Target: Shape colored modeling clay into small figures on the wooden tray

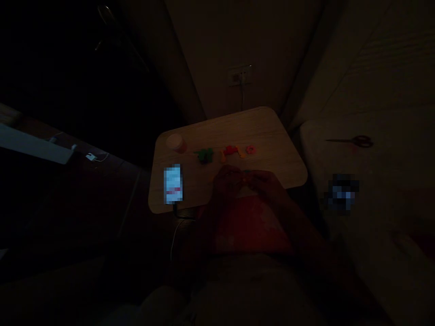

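Note:
In dim light, my left hand (226, 182) and my right hand (265, 182) meet at the near edge of a small wooden table (261, 124). Their fingers are closed around a small orange-and-green piece (244, 179), mostly hidden by the fingertips. Just beyond the hands lie green plastic pieces (205, 155), a red piece (231, 150) with orange pieces (241, 152) beside it, and an orange-red ring-shaped piece (250, 149). Darkness blurs the exact shapes of these parts.
A lidded tub (176, 143) stands at the table's back left. Nearer on that side lies a lit phone (173, 184) with a cable. To the right, scissors (360, 141) and a blurred-out device (342, 194) rest on a pale surface. A wall socket (239, 75) holds a plug.

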Demonstrator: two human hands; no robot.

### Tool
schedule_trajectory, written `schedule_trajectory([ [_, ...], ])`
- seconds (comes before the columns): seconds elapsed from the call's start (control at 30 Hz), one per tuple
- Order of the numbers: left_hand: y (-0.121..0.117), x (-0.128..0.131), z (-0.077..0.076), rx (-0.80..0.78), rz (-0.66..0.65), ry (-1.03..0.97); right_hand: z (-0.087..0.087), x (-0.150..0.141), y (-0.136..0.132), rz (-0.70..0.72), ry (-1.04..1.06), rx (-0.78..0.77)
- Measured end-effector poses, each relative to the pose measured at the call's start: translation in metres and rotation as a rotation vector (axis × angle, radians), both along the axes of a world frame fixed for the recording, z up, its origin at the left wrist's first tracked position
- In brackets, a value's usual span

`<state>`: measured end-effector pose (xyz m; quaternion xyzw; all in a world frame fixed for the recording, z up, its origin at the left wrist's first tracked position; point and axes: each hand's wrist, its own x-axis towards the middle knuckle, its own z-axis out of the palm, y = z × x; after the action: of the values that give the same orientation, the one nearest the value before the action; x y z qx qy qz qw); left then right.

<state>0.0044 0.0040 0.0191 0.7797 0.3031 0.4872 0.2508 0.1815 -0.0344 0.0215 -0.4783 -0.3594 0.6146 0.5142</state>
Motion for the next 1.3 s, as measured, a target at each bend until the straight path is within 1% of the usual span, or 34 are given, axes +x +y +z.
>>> schedule_trajectory([
  [0.27,0.0015,0.0006,-0.0007,0.027,-0.023,-0.024,-0.0039,0.0002,0.0015,-0.005,-0.005,0.005],
  [0.4,0.0011,0.0007,-0.0002,0.016,0.007,-0.022,-0.0019,0.0013,0.0017,-0.001,-0.01,-0.002],
  [0.57,0.0005,0.0021,-0.0015,0.016,-0.003,-0.012,0.0024,0.0004,0.001,0.007,-0.009,0.0],
  [0.77,-0.0005,0.0035,-0.0011,0.057,0.004,-0.001,0.0038,-0.0013,0.0001,-0.006,-0.002,-0.009],
  [0.93,0.0003,0.0018,-0.0016,0.073,0.023,0.014,0.0053,-0.0007,0.001,0.012,-0.045,-0.001],
  [1.17,0.0002,0.0023,-0.0015,0.107,0.036,0.074,0.0045,0.0013,0.0026,0.04,-0.068,0.024],
  [1.3,-0.0012,0.0024,0.0007,0.122,0.02,0.064,0.0029,0.0023,0.0028,0.041,-0.075,0.042],
])
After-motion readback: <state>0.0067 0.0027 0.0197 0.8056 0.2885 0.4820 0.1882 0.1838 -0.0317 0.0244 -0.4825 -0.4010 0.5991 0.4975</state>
